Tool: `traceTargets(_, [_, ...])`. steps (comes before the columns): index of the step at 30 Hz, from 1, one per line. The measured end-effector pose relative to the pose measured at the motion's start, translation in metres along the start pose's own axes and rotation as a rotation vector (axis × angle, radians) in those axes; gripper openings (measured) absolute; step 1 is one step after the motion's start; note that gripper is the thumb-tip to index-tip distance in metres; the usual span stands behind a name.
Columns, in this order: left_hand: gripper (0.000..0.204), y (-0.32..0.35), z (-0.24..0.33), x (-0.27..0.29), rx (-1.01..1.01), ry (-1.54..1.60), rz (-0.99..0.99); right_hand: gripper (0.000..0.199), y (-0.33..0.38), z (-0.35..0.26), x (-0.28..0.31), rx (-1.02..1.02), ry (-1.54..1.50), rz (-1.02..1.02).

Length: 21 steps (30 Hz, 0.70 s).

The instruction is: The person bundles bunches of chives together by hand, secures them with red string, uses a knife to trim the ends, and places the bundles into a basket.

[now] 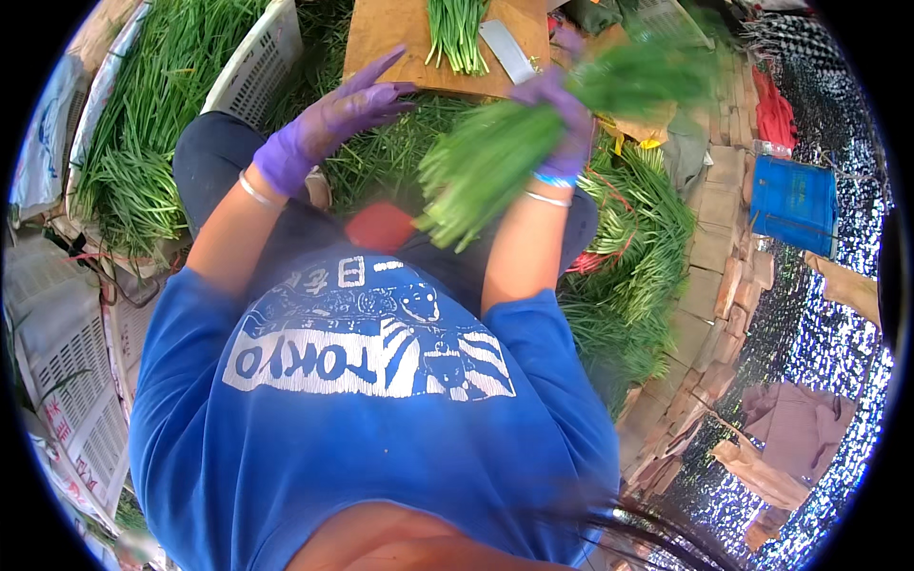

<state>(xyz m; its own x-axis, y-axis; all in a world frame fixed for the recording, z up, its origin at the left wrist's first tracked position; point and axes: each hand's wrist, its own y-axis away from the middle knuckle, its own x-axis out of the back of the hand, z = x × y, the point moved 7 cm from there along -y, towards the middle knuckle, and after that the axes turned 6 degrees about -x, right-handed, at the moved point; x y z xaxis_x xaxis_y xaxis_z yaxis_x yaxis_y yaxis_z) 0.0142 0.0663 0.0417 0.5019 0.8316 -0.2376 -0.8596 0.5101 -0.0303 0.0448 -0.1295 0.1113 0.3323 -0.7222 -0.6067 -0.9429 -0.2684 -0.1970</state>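
Seated person in a blue printed shirt, both hands in purple gloves. Right hand [560, 109] clenched around a thick bundle of green chives [495, 162], gripping near the middle; the cut ends fan toward the lap, the leafy tips blur up and to the right. Left hand [328, 119] released, fingers spread flat, hovering just short of the wooden cutting board [390, 48], touching nothing I can make out. Bundle looks light, soft and floppy; loose stalks would likely slide out unless held tight around the middle, and a hard squeeze would bruise them. On the board: a smaller sheaf of chives [455, 33] and a cleaver [507, 49] beside it. More greens heaped on the ground and in a white slatted crate [255, 62] at left. A blue boxy container [792, 202] stands well apart at right, by a brick edge; red cloth [773, 109] above it.
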Motion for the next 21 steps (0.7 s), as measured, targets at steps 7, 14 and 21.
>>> traceTargets(7, [0.052,-0.054,-0.005,-0.019,0.008,0.433,0.189,0.035,-0.1,0.098,-0.001,-0.256,0.261,0.354])
traceTargets(14, [0.039,-0.118,-0.026,0.077,-0.122,0.18,0.325,0.091,-0.156,0.094,0.04,-0.287,0.408,0.055])
traceTargets(21, [0.061,-0.14,-0.037,0.088,-0.511,-1.013,0.08,0.111,-0.141,0.125,0.024,-0.159,0.409,-0.26])
